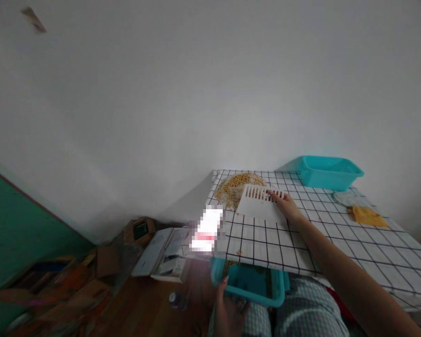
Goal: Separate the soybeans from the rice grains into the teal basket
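Observation:
My left hand [226,309] grips the near left wall of a teal plastic tub [245,294], thumb over its rim, just below the table's front edge. Some yellowish grains [229,267] lie in the tub's far left corner. On the table, my right hand [282,202] is closed on the slotted edge of a white plastic panel [257,209]. A pile of golden, bean-like grains mixed with paler bits [233,187] lies spread beside the panel's left edge. My right fingertips partly cover the slots.
A larger turquoise basin [330,179] stands at the table's back right. Near it lie a clear round item [344,197] and a yellow cloth [368,216]. A black-checked white cloth [252,238] covers the table. Cardboard boxes [107,262] and an open white box [168,269] occupy the floor at left.

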`<state>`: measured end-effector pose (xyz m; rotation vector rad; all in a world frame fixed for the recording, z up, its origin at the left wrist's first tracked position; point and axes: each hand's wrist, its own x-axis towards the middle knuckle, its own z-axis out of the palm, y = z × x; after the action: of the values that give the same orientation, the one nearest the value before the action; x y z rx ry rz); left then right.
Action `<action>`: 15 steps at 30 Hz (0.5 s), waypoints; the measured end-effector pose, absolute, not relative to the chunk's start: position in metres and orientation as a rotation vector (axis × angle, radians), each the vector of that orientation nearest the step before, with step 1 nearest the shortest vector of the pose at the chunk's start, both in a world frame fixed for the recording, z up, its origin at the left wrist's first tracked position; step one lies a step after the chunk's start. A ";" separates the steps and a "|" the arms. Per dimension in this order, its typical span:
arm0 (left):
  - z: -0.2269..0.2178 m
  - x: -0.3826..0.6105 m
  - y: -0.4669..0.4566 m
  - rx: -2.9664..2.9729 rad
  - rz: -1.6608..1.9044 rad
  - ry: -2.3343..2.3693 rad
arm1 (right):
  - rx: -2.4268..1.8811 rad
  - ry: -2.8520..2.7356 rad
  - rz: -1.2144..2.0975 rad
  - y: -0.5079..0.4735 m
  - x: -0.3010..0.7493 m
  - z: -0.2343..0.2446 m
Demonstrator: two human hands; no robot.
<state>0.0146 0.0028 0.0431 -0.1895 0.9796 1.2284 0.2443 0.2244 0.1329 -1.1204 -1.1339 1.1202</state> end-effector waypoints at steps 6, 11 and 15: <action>0.049 0.015 0.003 -0.206 1.226 1.002 | -1.123 -1.190 1.093 0.222 0.243 0.132; 0.047 0.016 0.003 -0.192 1.226 0.999 | -1.123 -1.205 1.112 0.221 0.242 0.131; 0.042 0.015 0.004 -0.191 1.221 1.012 | -1.128 -1.198 1.129 0.222 0.243 0.130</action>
<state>0.0151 0.0038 0.0419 -0.1915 1.0121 1.2211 0.2426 0.2221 0.1297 -1.1278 -1.1978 1.1291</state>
